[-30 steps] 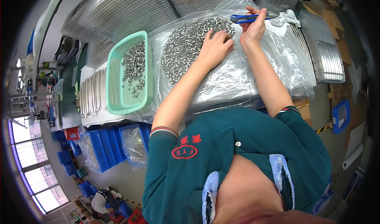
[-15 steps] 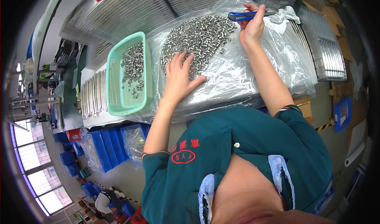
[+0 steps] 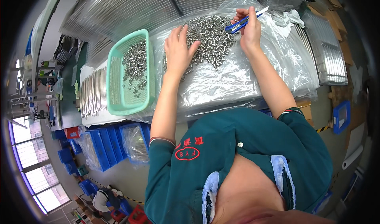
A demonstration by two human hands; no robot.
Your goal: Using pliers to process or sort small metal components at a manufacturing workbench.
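A heap of small shiny metal cylinders (image 3: 211, 42) lies spread on clear plastic sheeting (image 3: 225, 83) over the table. My left hand (image 3: 177, 49) rests on the left side of this heap, fingers spread, palm down, partly hiding the pieces under it. In my right hand (image 3: 250, 32) is a blue utility knife (image 3: 238, 25), held between thumb and fingers at the heap's right edge; its bright blade points up and to the right. Left of my left hand stands a pale green plastic basket (image 3: 148, 75) with more of the same metal pieces inside.
Stacked clear plastic trays (image 3: 130, 10) line the table's far side. Long metal rods (image 3: 93, 91) lie left of the basket. A white cloth (image 3: 288, 18) and more clear trays (image 3: 326, 50) sit at right. Blue bins (image 3: 105, 149) stand below the table's edge. Another person (image 3: 106, 200) is farther off, lower left.
My left hand has moved up and slightly left over the heap, its fingers still spread. The knife in my right hand has tilted, its blade now angled upward and showing clearly.
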